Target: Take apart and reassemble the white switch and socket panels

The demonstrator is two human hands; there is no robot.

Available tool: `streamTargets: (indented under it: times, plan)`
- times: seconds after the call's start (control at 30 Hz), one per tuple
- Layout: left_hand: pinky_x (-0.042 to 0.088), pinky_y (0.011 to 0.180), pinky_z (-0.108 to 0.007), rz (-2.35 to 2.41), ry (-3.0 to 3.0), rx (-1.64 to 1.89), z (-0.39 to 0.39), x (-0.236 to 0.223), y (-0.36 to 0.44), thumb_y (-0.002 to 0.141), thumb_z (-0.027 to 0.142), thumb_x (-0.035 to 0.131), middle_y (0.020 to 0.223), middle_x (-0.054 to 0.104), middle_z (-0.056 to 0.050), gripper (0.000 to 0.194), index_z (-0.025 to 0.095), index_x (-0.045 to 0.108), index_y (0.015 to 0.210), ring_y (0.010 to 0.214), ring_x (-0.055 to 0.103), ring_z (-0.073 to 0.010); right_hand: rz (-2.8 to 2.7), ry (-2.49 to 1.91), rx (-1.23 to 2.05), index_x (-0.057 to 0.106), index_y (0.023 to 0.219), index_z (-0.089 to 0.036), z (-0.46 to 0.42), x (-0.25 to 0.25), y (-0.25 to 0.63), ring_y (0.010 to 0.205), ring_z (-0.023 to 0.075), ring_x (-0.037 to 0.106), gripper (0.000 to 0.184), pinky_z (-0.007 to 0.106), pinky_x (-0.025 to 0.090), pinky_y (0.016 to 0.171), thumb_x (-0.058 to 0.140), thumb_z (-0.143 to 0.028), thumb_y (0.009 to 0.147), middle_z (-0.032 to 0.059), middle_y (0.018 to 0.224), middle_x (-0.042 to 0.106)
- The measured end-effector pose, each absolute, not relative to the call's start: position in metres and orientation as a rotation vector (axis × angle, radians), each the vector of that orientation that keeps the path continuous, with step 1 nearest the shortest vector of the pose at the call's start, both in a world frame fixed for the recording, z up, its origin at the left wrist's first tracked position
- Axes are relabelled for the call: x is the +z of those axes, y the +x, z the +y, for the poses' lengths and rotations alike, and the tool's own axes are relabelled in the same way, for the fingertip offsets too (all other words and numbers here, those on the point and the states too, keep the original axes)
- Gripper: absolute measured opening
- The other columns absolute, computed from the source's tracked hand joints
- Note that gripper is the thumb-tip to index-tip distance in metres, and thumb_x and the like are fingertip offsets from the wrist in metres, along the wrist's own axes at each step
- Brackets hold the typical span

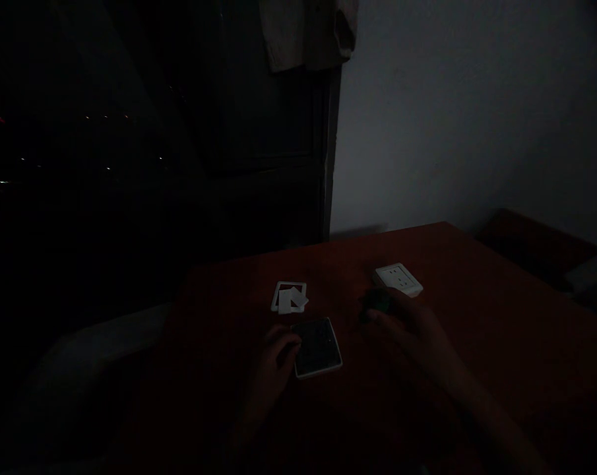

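My right hand [417,330] is closed around a small dark green object [381,301] above the table, its kind too dark to make out. Just beyond it lies a white wall socket [400,279] with its slots facing up. At the left side of a square panel [318,346], dark inside with a white rim, is my left hand [277,356]. Its fingers are curled and pinched at the panel's edge. Behind the panel lie a white square frame [275,298] and, on top of it, small white plates [285,301].
All of this rests on a reddish-brown table [476,297]. A pale wall [451,119] stands behind it, with a dark window [258,119] to the left and a cloth [305,33] hanging at the top. The room is very dim.
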State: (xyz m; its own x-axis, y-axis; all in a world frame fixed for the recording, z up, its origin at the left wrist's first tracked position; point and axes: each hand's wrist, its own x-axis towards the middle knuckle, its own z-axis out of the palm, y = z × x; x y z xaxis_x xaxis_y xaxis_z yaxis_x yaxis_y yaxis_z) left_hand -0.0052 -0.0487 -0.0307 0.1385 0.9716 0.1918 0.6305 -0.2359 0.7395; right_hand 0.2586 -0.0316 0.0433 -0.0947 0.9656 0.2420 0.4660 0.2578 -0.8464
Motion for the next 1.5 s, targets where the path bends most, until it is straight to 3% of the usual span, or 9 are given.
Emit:
streamTargets:
  times: [0.67,0.93,1.5]
  plan:
    - [0.048,0.09,-0.035,1.543,1.88,0.914,-0.0542,-0.0307,-0.009,0.085,0.024,0.052,0.107,0.06,-0.005,0.02,0.025,0.066,0.098,0.102,0.059,-0.0211,-1.694,-1.359,0.8,0.061,0.109,-0.022,-0.0304,0.0396,0.2621,0.097,0.0255,0.067,0.032,0.036,0.055,0.081,0.058,-0.042,0.085,0.0084,0.107,0.07]
    - [0.05,0.085,-0.032,1.526,1.907,0.943,-0.049,-0.0291,-0.0032,0.085,0.023,0.052,0.099,0.061,-0.003,0.015,0.024,0.067,0.086,0.095,0.061,-0.0193,-1.705,-1.355,0.766,0.06,0.111,-0.021,-0.0311,0.038,0.2618,0.098,0.0265,0.066,0.035,0.039,0.054,0.083,0.058,-0.044,0.085,0.0098,0.108,0.069]
    - [0.049,0.086,-0.034,1.57,1.914,0.883,-0.0506,-0.0332,-0.0051,0.086,0.022,0.051,0.101,0.058,-0.005,0.017,0.023,0.068,0.088,0.096,0.06,-0.0201,-1.711,-1.343,0.743,0.061,0.112,-0.021,-0.0321,0.0387,0.2624,0.098,0.0262,0.066,0.033,0.039,0.054,0.082,0.059,-0.041,0.085,0.0094,0.107,0.07]
